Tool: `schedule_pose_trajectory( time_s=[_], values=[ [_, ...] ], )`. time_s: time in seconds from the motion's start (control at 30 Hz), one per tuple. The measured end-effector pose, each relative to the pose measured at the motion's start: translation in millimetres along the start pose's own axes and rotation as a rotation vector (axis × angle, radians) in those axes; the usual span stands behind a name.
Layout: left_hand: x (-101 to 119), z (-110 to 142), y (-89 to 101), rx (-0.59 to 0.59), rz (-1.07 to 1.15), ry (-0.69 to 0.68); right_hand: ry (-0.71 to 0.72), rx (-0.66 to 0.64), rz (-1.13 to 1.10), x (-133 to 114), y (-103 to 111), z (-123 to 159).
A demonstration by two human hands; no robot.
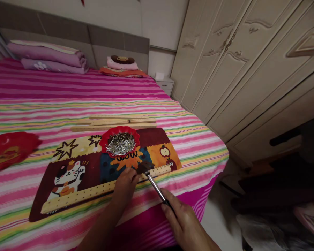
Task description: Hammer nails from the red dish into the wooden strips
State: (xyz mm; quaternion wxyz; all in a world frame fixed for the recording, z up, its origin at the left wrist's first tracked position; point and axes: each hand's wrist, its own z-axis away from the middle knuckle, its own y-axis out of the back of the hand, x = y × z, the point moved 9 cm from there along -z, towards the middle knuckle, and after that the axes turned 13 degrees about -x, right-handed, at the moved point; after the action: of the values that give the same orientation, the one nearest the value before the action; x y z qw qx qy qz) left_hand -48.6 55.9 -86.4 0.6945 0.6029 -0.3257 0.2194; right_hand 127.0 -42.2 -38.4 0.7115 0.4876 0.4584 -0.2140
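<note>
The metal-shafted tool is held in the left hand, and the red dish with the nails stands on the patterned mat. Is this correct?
Not quite: the metal-shafted tool is held in the right hand, as the head view shows. The red dish with the nails does stand on the patterned mat.
</note>
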Motion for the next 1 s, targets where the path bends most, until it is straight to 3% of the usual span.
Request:
schedule_pose_trajectory(
  time_s=[0.1, 0.23, 0.33, 0.5, 0.57, 0.77, 1.0],
  values=[
    [1, 0, -1.7, -0.015, 0.029, -0.011, -0.074, 0.183, -0.238, 22, 13, 1],
    [-2, 1, -2.0, -0.035, 0.04, 0.009, -0.257, 0.504, -0.777, 78, 24, 3],
    [-5, 0, 10.5, -0.02, 0.036, 0.008, -0.248, 0.625, -1.079, 111, 23, 0],
    [-4, -10, 71.1, 0.226, -0.18, 0.008, -0.194, 0.622, -1.242, 144, 9, -6],
    [-3, -24, 85.1, 0.231, -0.335, 0.047, -0.178, 0.618, -1.267, 150, 3, -8],
    [-6, -64, 82.7, 0.016, -0.643, 0.189, -0.155, 0.598, -1.297, 155, 0, -11],
    [1, -71, 78.7, -0.042, -0.676, 0.151, -0.137, 0.591, -1.311, 155, 0, -11]
  ],
)
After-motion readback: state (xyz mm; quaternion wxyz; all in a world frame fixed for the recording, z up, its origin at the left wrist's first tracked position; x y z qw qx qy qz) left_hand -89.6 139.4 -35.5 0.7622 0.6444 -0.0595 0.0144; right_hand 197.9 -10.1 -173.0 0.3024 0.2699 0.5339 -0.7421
